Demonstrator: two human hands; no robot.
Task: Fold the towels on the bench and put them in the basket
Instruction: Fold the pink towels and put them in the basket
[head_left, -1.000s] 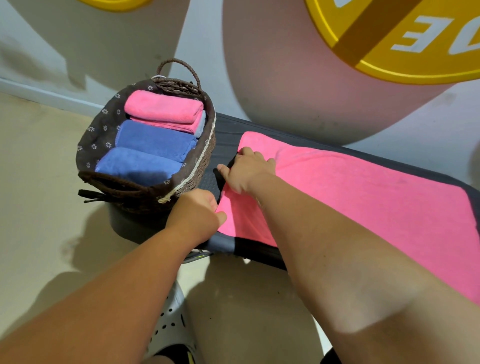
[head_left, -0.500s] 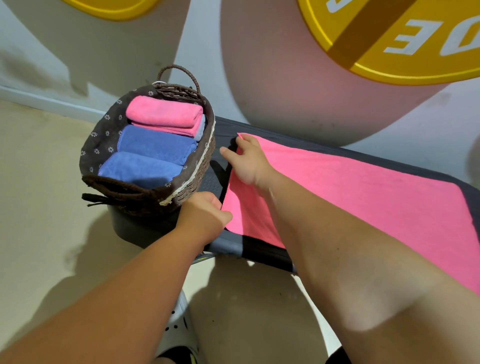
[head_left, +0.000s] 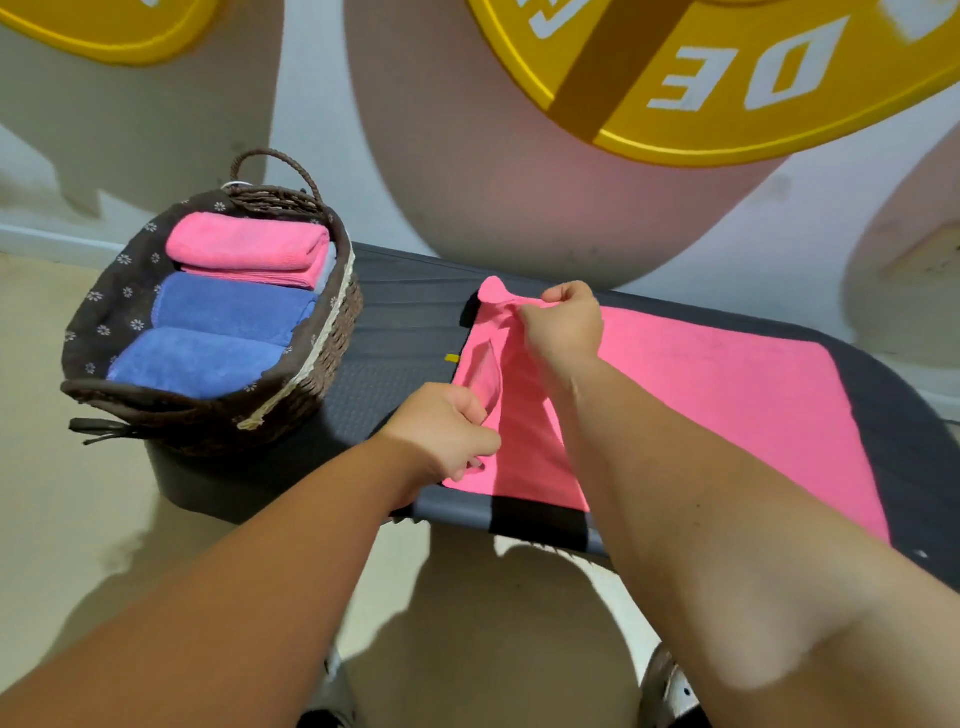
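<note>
Pink towel (head_left: 727, 405) edge, flat before, now up in left hand (head_left: 447, 431), right hand (head_left: 563, 327).

Both hands' grip (head_left: 447, 431) (head_left: 563, 325) pinching pink towel (head_left: 727, 395) edge (lifted), bench (head_left: 395, 332), basket (head_left: 332, 332) beside

Yellow lettered disc (head_left: 872, 67) up top, beige floor (head_left: 78, 519) below.

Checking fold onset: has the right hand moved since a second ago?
Yes. The right hand moved away from the basket, lifting a corner of the pink towel.
</note>
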